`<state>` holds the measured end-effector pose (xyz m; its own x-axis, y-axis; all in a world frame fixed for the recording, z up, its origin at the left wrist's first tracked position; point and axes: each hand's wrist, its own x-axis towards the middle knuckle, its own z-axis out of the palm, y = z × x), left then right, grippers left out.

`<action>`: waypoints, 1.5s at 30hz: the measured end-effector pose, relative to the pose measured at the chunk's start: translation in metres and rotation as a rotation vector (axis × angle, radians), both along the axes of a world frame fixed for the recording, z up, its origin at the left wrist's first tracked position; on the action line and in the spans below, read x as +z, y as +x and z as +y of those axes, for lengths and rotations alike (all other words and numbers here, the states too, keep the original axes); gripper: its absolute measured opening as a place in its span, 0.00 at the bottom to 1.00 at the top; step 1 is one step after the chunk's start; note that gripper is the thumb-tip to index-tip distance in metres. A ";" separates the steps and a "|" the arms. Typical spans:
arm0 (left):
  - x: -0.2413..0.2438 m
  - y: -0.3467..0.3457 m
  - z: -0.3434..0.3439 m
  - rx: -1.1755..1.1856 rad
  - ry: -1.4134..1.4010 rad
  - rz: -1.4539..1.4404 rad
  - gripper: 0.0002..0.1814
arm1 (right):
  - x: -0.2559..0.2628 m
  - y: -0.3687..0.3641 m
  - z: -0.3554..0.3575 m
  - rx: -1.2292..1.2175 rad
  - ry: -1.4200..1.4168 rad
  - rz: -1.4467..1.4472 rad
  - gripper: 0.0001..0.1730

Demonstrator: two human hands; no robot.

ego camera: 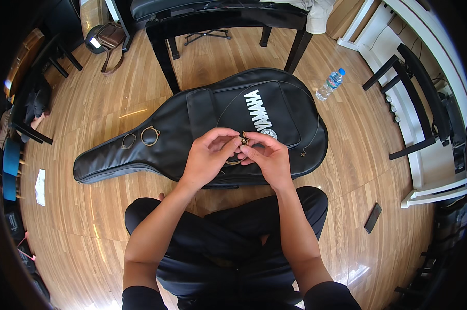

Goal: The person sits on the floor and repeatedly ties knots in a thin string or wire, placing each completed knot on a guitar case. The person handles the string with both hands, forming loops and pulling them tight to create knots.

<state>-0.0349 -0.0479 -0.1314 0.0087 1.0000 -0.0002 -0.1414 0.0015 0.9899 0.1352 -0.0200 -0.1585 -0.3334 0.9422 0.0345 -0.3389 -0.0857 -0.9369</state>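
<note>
My left hand [208, 155] and my right hand [272, 159] meet above a black Yamaha guitar gig bag [171, 120] on the floor. Both pinch a small coil of bronze-coloured guitar string [234, 162] between thumbs and fingers, with twisted loops showing at the fingertips. A long thin string [317, 112] arcs over the bag's front pocket and ends in a small curl at the right. Whether it joins the held coil is hidden behind my hands. On the bag's neck end lie two more coiled strings, a larger golden one [141, 136] and a smaller paler one [123, 142].
A black bench [225, 19] stands beyond the bag, with a pale cloth [318, 17] over its right end. A water bottle [328, 86] and a phone [372, 218] lie on the wooden floor at right. Another person's foot [38, 121] shows at far left, near a brown bag [111, 35].
</note>
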 end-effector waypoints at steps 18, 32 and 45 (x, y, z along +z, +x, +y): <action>0.002 -0.014 0.003 -0.077 -0.068 0.143 0.16 | 0.007 0.006 0.002 0.025 -0.062 -0.060 0.19; -0.007 -0.024 0.009 -0.114 -0.117 0.153 0.19 | 0.004 0.009 0.006 -0.110 -0.107 0.003 0.19; 0.007 -0.044 0.013 0.066 -0.009 0.220 0.15 | -0.006 0.015 0.009 -0.199 -0.092 -0.140 0.18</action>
<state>-0.0793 -0.0352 -0.1244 -0.0582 0.9983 -0.0036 0.0780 0.0081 0.9969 0.1504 -0.0108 -0.1642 -0.1366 0.9867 -0.0879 -0.2250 -0.1173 -0.9673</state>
